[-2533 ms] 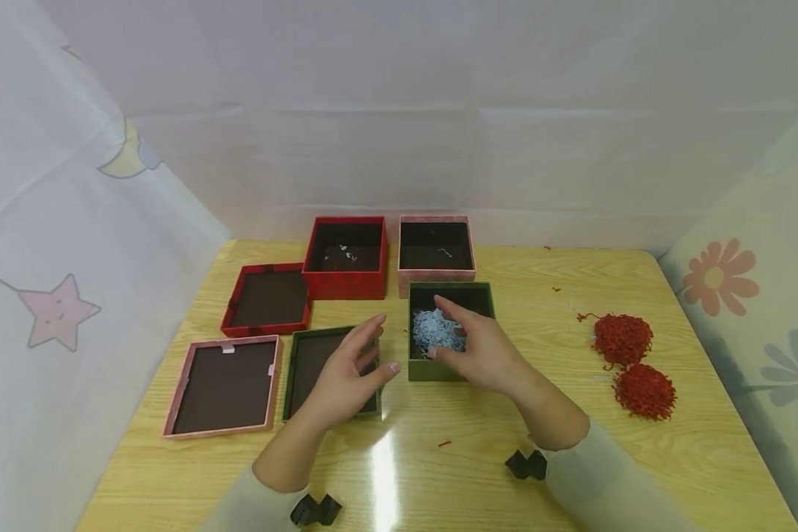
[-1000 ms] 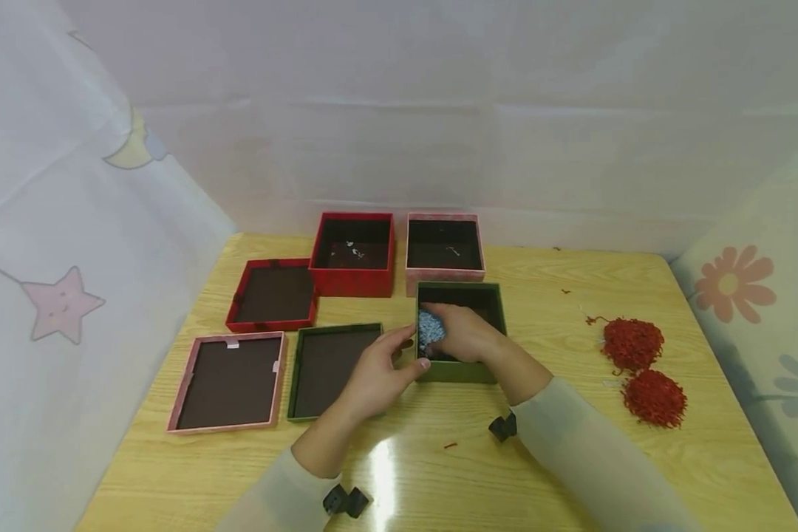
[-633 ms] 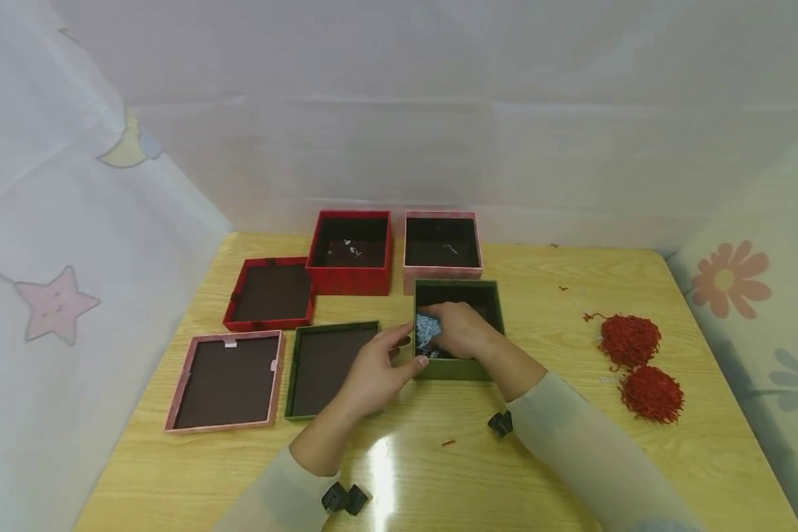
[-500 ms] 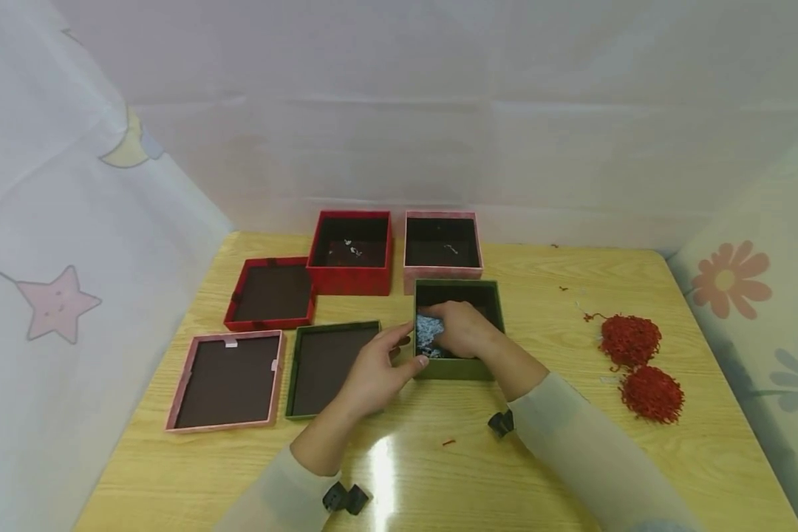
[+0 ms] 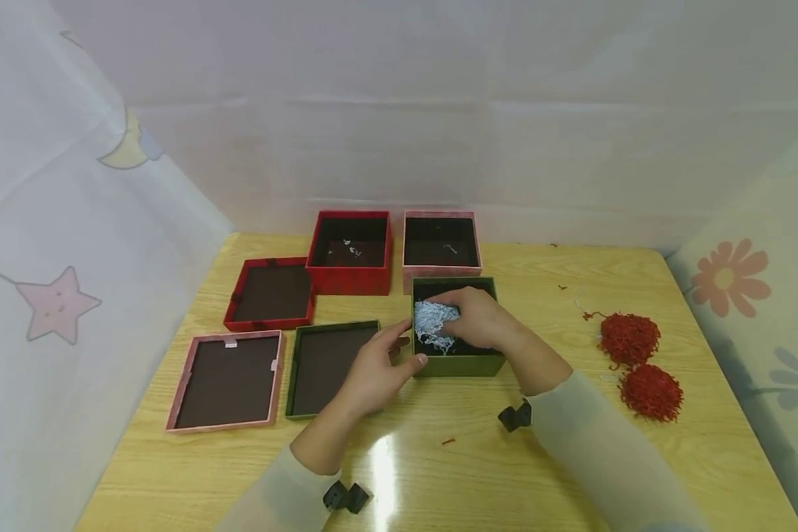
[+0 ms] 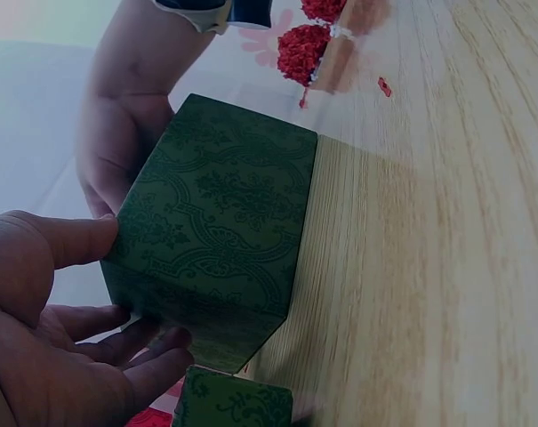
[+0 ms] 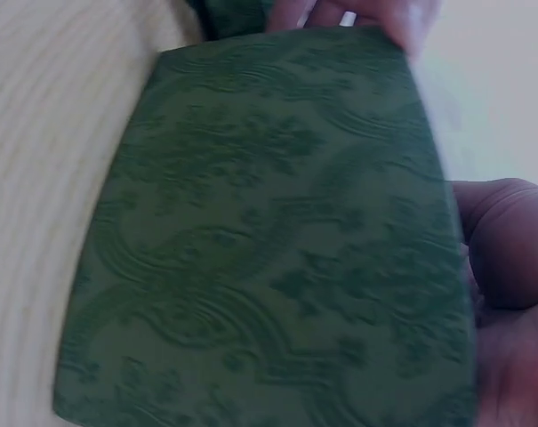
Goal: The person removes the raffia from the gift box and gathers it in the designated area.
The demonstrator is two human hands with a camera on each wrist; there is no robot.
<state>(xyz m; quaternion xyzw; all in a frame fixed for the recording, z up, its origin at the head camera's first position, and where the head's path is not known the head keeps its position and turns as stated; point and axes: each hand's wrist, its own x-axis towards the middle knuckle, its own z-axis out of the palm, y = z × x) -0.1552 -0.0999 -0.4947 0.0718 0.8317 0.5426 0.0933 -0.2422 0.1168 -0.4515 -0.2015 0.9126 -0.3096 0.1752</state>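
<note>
A green patterned box stands without its lid in the middle of the wooden table. My left hand holds its near left corner, thumb on the front wall and fingers along the left side. In the left wrist view the thumb sits at the top edge of the box. My right hand reaches over the right rim and grips a clump of pale blue shredded paper inside. The box's wall hides that clump in the right wrist view.
Behind stand a red box and a pink box, with paper scraps inside. A red lid, a pink lid and a green lid lie at the left. Two red shredded-paper clumps lie at the right.
My left hand has come from the air onto the box corner. Inside the box, my right hand first pushed the blue paper left; now it has risen rightward with the paper.
</note>
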